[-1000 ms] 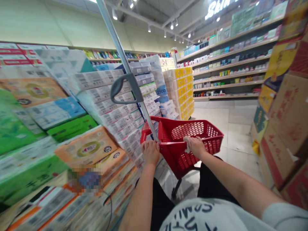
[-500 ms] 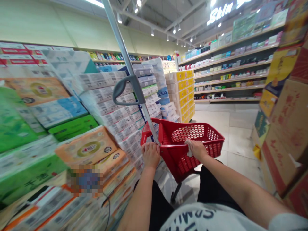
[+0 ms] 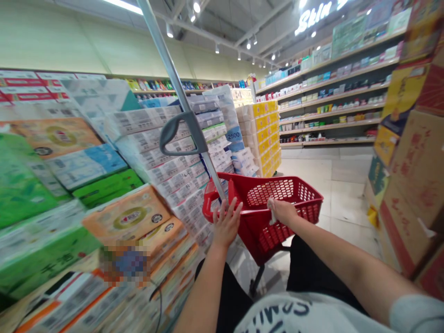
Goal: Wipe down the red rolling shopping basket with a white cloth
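My left hand point(image 3: 227, 225) is spread wide, fingers apart, at the near left corner of the basket point(image 3: 255, 240), beside the foot of the pole point(image 3: 175, 78); whether the fingertips bear on the rim, I cannot tell. My right hand point(image 3: 283, 213) is closed around a white cloth point(image 3: 274, 218) at the near rim, to the right of the left hand. The basket is red, perforated, and stands in front of me above the floor point(image 3: 314, 185); a dark wheel leg point(image 3: 255, 281) shows beneath it. The pole leans up and to the left and carries a grey grip point(image 3: 197, 135). To the near left: orange packs point(image 3: 125, 216). Farther left: a stack of white packs point(image 3: 154, 138). Beyond the basket: a yellow-sided stack point(image 3: 267, 141). Right: cartons point(image 3: 411, 189). Far right: stocked shelves point(image 3: 333, 105).
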The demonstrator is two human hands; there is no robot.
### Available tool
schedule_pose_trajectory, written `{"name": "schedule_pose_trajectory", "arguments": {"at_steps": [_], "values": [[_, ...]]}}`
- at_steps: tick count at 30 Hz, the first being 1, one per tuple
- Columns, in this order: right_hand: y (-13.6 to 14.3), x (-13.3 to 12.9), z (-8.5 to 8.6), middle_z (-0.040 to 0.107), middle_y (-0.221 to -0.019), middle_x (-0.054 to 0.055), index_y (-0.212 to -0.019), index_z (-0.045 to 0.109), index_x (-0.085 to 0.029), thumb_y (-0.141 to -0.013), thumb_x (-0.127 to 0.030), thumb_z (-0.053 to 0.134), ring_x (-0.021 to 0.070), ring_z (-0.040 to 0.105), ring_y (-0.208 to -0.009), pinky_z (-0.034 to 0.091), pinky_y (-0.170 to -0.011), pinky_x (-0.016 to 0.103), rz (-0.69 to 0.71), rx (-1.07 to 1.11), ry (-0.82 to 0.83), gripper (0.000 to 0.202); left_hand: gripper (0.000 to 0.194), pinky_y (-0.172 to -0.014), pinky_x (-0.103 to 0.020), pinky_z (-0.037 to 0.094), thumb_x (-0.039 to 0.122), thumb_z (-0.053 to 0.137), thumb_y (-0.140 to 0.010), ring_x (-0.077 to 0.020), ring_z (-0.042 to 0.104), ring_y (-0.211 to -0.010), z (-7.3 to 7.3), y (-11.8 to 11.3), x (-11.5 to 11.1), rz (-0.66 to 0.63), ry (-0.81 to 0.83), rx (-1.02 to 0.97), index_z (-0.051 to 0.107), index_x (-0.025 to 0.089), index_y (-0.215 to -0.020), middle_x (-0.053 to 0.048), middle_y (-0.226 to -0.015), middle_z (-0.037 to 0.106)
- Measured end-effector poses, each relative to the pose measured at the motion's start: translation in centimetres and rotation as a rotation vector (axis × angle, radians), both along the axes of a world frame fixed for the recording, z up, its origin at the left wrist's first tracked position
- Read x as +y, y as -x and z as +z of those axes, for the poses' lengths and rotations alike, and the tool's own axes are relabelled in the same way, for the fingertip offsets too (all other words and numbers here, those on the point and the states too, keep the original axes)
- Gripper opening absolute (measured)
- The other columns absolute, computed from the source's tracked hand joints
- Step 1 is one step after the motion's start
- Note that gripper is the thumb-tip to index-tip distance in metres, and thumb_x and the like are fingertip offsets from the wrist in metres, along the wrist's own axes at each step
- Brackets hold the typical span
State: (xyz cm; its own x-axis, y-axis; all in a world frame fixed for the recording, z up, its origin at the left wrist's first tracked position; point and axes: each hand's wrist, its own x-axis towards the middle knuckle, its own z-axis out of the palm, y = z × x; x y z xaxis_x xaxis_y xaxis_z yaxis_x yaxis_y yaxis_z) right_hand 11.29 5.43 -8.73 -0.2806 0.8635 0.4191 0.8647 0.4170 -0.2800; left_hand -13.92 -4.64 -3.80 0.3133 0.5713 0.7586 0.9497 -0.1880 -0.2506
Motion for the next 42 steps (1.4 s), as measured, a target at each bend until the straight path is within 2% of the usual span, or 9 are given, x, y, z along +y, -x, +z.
{"name": "schedule_pose_trajectory", "arguments": {"at_steps": [4,10,12,15,20,25,29,33,42], "values": [[0.6,-0.8,-1.4,0.067,-0.113,0.012,-0.114,0.06,-0.018,-0.098,-0.024,0.033,0.0209,0.061,-0.105,0.041,-0.091,0.034,0.084,0.107,-0.259,0.033,0.03,-0.113,-0.062,0.017,0.028,0.048,-0.093,-0.0302,0.025,-0.143,0.1,-0.9,0.1,0.042,0.045,-0.023,0.062,0.033,-0.119,-0.002,-0.144,0.048],[1.2,-0.8,0.7,0.071,-0.08,0.004,-0.101,0.065,-0.023,-0.1,-0.034,0.029,0.0183,0.066,-0.076,0.044,-0.076,0.03,0.054,0.057,-0.036,0.038,0.027,-0.113,-0.063,0.017,0.027,0.046,-0.095,-0.0306,0.021,-0.144,-0.2,-0.6,1.1,0.107,0.057,-0.048,0.065,0.03,-0.113,-0.002,-0.146,0.044],[1.7,-0.9,0.7,0.072,-0.093,0.006,-0.108,0.064,-0.022,-0.099,-0.03,0.031,0.019,0.066,-0.089,0.044,-0.085,0.032,0.091,0.038,-0.083,0.036,0.027,-0.113,-0.064,0.017,0.027,0.046,-0.095,-0.0306,0.019,-0.145,-0.3,-0.4,1.2,0.104,0.063,-0.048,0.065,0.031,-0.113,-0.002,-0.147,0.042],[2.0,-1.4,-1.4,0.057,-0.133,0.013,-0.13,0.054,-0.018,-0.095,-0.019,0.035,0.0222,0.051,-0.125,0.038,-0.104,0.039,0.194,0.047,-0.302,0.04,0.024,-0.113,-0.064,0.017,0.027,0.05,-0.093,-0.0311,0.017,-0.145,-0.5,-0.3,0.9,0.087,0.071,-0.061,0.065,0.03,-0.112,-0.004,-0.148,0.041],[0.6,-0.9,-4.3,0.043,-0.147,0.01,-0.145,0.038,-0.019,-0.09,-0.011,0.034,0.0223,0.037,-0.138,0.037,-0.109,0.042,0.381,0.009,-0.454,0.056,0.023,-0.111,-0.06,0.025,0.034,0.058,-0.089,-0.0342,0.011,-0.145,-1.3,-0.1,0.3,0.127,0.006,-0.163,0.066,0.032,-0.111,-0.005,-0.145,0.045],[-0.1,-0.1,-3.4,0.047,-0.144,0.01,-0.141,0.044,-0.018,-0.093,-0.012,0.032,0.0212,0.043,-0.133,0.041,-0.108,0.04,0.484,0.021,-0.458,0.05,0.03,-0.113,-0.051,0.028,0.04,0.052,-0.093,-0.0292,0.025,-0.143,-1.9,0.2,0.2,0.171,0.007,-0.206,0.062,0.031,-0.119,-0.01,-0.147,0.041],[0.9,-0.2,-2.7,0.059,-0.131,0.009,-0.134,0.053,-0.016,-0.095,-0.015,0.035,0.0214,0.053,-0.122,0.041,-0.108,0.04,0.515,0.074,-0.478,0.043,0.03,-0.113,-0.05,0.027,0.043,0.05,-0.093,-0.0291,0.024,-0.143,-1.6,0.2,0.2,0.183,0.016,-0.218,0.065,0.029,-0.115,-0.01,-0.151,0.034],[1.9,-1.2,-2.4,0.056,-0.134,0.007,-0.131,0.056,-0.021,-0.097,-0.018,0.034,0.0213,0.049,-0.126,0.039,-0.11,0.039,0.568,0.058,-0.45,0.041,0.029,-0.112,-0.052,0.027,0.042,0.051,-0.092,-0.0298,0.026,-0.142,-1.1,-0.1,0.1,0.191,0.065,-0.245,0.065,0.028,-0.113,-0.008,-0.154,0.029],[5.0,-3.0,-1.0,0.057,-0.126,0.01,-0.128,0.06,-0.022,-0.093,-0.013,0.039,0.0226,0.047,-0.122,0.039,-0.108,0.038,0.603,0.003,-0.43,0.042,0.033,-0.105,-0.049,0.029,0.049,0.046,-0.093,-0.0295,0.047,-0.119,0.9,0.4,0.1,0.202,0.177,-0.201,0.068,0.027,-0.106,-0.013,-0.125,0.054]]}}
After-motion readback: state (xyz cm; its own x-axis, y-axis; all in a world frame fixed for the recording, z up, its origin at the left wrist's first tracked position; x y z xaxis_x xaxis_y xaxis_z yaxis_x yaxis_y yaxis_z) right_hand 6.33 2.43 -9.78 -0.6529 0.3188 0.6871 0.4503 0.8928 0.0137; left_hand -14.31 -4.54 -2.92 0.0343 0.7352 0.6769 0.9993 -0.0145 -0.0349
